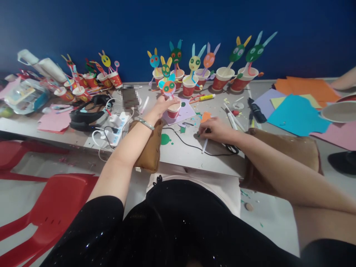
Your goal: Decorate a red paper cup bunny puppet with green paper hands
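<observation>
1. Paper cup (173, 114) over purple sheet (189, 112); left hand (162, 106) pinching its upper part, probably steadying it.
2. Right of sheet: right hand (217, 129), fingers curled; cannot tell if pinching anything.
3. Behind sheet: decorated cups (188, 89), likely out of elbow range.

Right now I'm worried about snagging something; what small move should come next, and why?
Probably ease the black cable aside with the right hand: it winds across the table close to that hand, while the left hand is busy at the paper cup.
</observation>
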The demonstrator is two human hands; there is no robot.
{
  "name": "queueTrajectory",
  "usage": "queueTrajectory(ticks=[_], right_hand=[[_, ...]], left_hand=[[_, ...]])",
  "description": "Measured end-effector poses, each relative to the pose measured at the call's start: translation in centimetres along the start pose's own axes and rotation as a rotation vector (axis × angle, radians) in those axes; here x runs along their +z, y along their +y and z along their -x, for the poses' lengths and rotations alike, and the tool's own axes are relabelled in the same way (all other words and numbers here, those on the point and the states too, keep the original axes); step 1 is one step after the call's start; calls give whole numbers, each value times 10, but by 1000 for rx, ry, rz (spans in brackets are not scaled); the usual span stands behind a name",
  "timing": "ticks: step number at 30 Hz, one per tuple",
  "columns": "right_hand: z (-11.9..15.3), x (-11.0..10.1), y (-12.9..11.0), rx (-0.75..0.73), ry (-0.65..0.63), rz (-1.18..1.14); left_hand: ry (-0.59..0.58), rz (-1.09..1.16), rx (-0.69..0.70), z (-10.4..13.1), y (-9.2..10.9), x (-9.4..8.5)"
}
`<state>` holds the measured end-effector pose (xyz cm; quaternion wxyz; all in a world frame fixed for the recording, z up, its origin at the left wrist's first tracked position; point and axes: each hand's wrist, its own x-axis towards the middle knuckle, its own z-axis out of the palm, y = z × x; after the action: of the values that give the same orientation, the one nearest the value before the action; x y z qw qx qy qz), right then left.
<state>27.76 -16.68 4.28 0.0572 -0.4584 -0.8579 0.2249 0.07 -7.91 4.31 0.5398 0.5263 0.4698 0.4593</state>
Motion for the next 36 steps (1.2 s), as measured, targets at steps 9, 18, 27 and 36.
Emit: queueTrajectory(ticks=[9, 18, 27, 36], right_hand=[[43, 8, -16, 179, 575, -814], [64, 37, -71, 118, 660, -1062], [83, 57, -62, 173, 666, -955], [83, 32, -12, 366, 423, 46]], left_hand=[[340, -197, 253, 66, 19, -21], [-188, 54, 155, 171, -16, 75], [-132, 259, -39, 180, -23, 85], [-42, 302, 37, 178, -16, 76]])
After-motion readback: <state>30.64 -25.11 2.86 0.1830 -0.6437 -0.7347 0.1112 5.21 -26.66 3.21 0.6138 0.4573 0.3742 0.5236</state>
